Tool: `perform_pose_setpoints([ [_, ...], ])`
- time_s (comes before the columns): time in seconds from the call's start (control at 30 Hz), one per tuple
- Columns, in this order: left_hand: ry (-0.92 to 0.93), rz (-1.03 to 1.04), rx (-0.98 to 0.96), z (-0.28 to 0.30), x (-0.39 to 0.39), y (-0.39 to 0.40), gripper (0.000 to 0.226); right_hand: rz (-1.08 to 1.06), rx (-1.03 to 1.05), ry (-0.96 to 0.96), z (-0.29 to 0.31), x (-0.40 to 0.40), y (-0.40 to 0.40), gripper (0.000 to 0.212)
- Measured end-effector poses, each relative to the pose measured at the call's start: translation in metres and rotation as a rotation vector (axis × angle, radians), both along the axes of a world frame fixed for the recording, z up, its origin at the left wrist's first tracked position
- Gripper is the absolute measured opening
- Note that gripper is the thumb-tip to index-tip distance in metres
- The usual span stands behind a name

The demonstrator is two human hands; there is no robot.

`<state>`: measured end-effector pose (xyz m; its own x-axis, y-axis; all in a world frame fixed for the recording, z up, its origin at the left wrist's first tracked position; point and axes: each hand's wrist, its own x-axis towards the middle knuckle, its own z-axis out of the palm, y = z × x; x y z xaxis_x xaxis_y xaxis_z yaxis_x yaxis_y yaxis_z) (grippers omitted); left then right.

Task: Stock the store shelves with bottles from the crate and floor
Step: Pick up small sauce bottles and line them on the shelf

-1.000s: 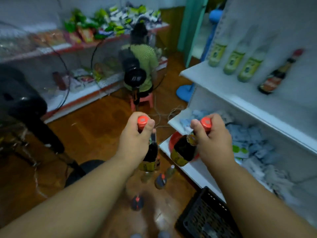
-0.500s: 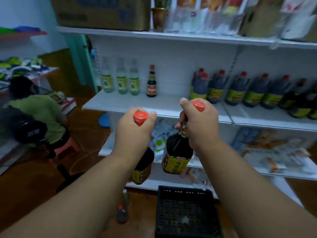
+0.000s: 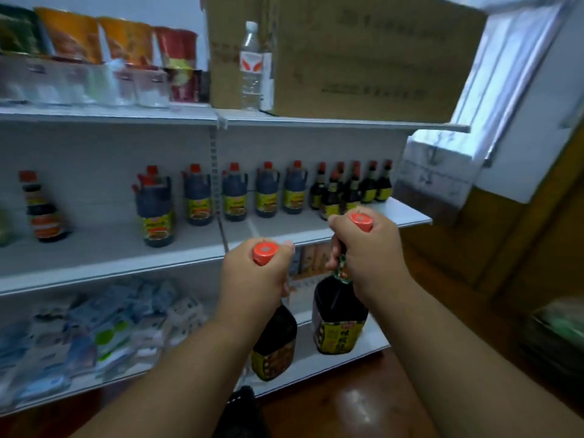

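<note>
You had your left hand (image 3: 252, 279) wrapped round one dark bottle's (image 3: 274, 343) neck and your right hand (image 3: 366, 254) gripping another bottle (image 3: 338, 320), both hanging upright just in front of the middle shelf (image 3: 110, 248).

The two held bottles, lower centre (image 3: 274, 343) and just right of it (image 3: 339, 324), look like glossy dark plastic with shiny paper labels and smooth orange plastic caps (image 3: 264, 252). The shelf (image 3: 110, 248) at middle left is matt white painted metal. Upper right, a box (image 3: 363, 58) of dull brown cardboard. The floor (image 3: 347, 403) at bottom is polished, reflective wood.
</note>
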<state>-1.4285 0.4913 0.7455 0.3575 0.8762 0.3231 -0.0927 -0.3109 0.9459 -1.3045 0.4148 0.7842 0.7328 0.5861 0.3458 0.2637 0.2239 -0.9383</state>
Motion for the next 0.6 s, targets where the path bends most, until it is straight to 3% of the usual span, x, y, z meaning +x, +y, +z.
perform_pose_setpoints([
  [0.33, 0.056, -0.111, 0.028, -0.021, 0.194, 0.039, 0.04, -0.174, -0.134, 0.018, -0.031, 0.197, 0.018, 0.019],
  [0.6, 0.104, -0.281, 0.007, -0.017, 0.356, 0.064, 0.038, -0.352, -0.117, 0.04, -0.038, 0.325, 0.011, 0.024],
])
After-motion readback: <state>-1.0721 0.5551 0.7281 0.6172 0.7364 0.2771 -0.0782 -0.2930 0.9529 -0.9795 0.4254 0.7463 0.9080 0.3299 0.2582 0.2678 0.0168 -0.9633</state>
